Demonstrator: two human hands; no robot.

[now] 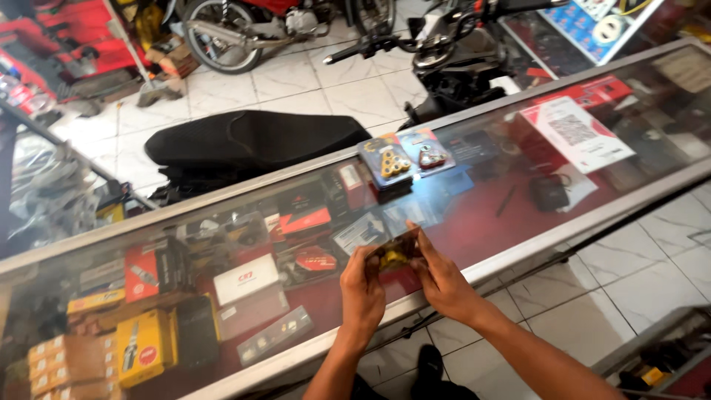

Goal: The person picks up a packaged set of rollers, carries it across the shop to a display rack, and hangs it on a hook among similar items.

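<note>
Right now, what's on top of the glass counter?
On the glass counter lie two blister packs and a white-and-red printed sheet. The left hand and right hand hold a small clear packet over it; their fingers hide most of the packet.

You're standing behind a long glass display counter (518, 244) with a metal frame, its red-lined inside packed with boxed parts. Beyond it, the floor (311, 81) is pale marbled tile with dark grout lines. A black motorcycle seat (252, 141) lies on those tiles. 2 motorcycles are parked further back, a red one (252, 26) and a dark one (452, 44). Daylight glares off the countertop.
</note>
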